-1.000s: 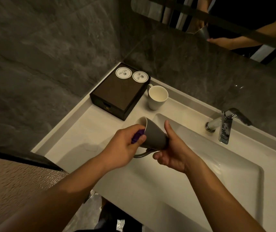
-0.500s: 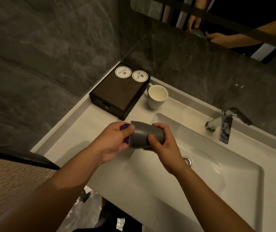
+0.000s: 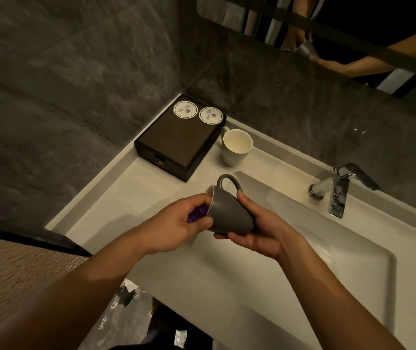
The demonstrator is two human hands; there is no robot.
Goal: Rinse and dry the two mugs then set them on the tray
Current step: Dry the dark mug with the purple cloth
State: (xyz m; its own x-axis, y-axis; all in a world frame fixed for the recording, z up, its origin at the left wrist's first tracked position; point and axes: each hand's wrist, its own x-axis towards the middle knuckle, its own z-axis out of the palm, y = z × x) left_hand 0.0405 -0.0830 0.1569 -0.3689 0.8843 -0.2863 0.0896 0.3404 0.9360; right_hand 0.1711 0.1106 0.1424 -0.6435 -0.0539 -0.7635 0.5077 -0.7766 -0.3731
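Note:
A grey mug (image 3: 229, 210) lies on its side in my right hand (image 3: 254, 229), above the left edge of the sink basin, its handle pointing up and its mouth facing left. My left hand (image 3: 179, 224) is closed on a purple cloth (image 3: 196, 213) pushed against the mug's mouth. A white mug (image 3: 236, 147) stands upright on the counter beyond, right of a dark box tray (image 3: 176, 145) that carries two round white coasters.
The white basin (image 3: 302, 248) fills the right side. A chrome tap (image 3: 338, 190) stands at its far rim. Dark stone walls close off the back and left. A mirror (image 3: 328, 26) hangs above the counter.
The grey mug has been turned in my right hand: its handle pointed down a second ago and now points up. My left hand stays at the mouth with the cloth.

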